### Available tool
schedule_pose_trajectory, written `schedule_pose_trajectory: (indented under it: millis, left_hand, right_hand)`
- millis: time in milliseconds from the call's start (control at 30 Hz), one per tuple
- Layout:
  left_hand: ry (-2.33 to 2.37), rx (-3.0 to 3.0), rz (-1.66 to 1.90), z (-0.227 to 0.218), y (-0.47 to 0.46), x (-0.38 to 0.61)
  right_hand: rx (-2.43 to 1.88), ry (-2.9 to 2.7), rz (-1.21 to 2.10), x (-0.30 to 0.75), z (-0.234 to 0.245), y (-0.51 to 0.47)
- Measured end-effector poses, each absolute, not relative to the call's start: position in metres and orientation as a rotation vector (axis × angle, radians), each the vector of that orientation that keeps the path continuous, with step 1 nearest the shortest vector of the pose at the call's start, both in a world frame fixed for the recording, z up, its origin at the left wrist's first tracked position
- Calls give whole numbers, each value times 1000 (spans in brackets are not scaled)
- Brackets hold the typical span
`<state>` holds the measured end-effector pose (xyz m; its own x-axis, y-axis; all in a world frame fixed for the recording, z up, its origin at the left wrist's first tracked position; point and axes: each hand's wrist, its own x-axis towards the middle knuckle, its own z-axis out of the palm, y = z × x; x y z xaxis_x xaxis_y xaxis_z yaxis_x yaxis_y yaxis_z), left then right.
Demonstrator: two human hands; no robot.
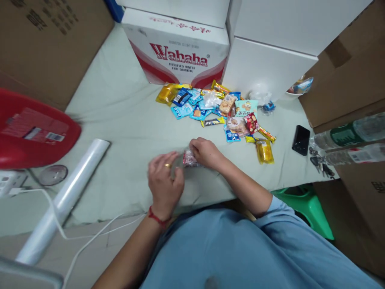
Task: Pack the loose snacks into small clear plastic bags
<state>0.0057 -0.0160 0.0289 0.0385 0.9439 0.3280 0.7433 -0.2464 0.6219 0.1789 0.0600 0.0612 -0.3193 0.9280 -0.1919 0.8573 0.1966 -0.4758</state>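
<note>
A small clear wrapped snack packet [189,159] with red and dark markings lies at the front middle of the cloth-covered table. My right hand [206,153] is closed on its far right part, thumb and fingers pinched together. Just left of the packet is my left hand [165,180], with a gold ring and a red wrist cord. Its thumb stands apart from its slightly blurred fingers, and I see nothing held between them. Beyond both hands spreads a pile of wrapped snacks [210,103] in blue, yellow and clear packs.
A Wahaha water carton [180,52] and white boxes [267,64] stand behind the snacks. At left are a clear film roll [72,184], a red container [36,130] and white cables [51,200]. To the right lie a phone [301,140], keys [321,165] and plastic bottles [351,132].
</note>
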Motion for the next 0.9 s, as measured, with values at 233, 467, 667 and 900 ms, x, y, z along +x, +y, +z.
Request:
schedule_pose_trajectory:
  millis: [233, 467, 667, 900]
  left_hand:
    - [1634, 1799, 1048, 9, -13, 26]
    - [1226, 2027, 1244, 34, -35, 57]
    - [827, 1534, 1252, 31, -42, 76]
    - [927, 1457, 1214, 34, -31, 52]
  right_hand:
    - [-1591, -1994, 940, 198, 53, 37]
    - [-1417, -1474, 1372, 227, 59, -4]
    - [-1377, -1058, 1562, 255, 43, -32]
    - [-1441, -914, 901, 381, 66, -4]
